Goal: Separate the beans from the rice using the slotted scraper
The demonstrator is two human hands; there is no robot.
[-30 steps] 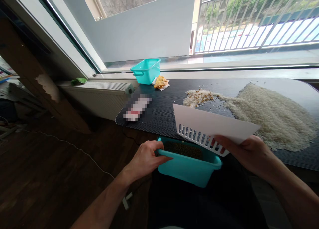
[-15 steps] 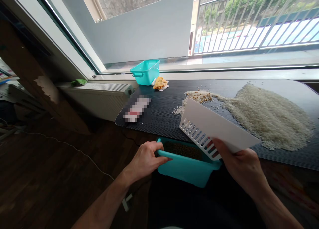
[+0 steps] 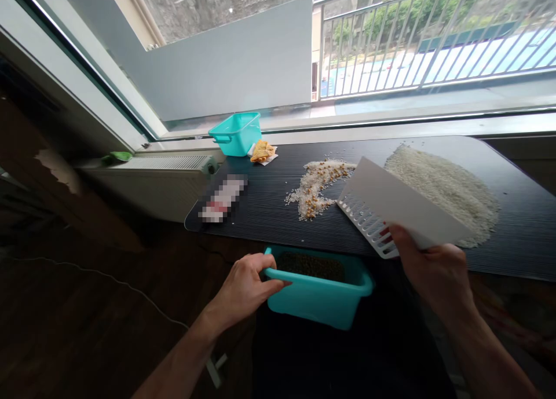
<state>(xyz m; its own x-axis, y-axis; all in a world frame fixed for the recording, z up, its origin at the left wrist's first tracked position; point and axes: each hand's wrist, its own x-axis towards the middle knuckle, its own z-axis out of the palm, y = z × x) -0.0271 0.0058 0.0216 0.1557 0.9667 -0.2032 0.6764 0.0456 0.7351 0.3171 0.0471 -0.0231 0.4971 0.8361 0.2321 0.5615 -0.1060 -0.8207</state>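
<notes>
Scoop (image 3: 402, 205) was tilted in the closed grip of the right hand (image 3: 438, 271), near grains (image 3: 316, 189) on the table (image 3: 269, 208); the left hand (image 3: 247, 280) pinched the bin (image 3: 313, 303). A careless swing could scatter grains.

Pale radiator (image 3: 147, 189) — green item (image 3: 120, 156) on top, metal railing (image 3: 445, 38) outdoors, thin white cable (image 3: 113, 278) on dark floor (image 3: 87, 335)

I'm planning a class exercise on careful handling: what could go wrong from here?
The left hand holds the near bin by one end; it might tilt and spill its contents.

The scoop in the right hand has slots, so small bits could drop through.

The small pile extends toward the table edge, so some could get knocked off.
</notes>
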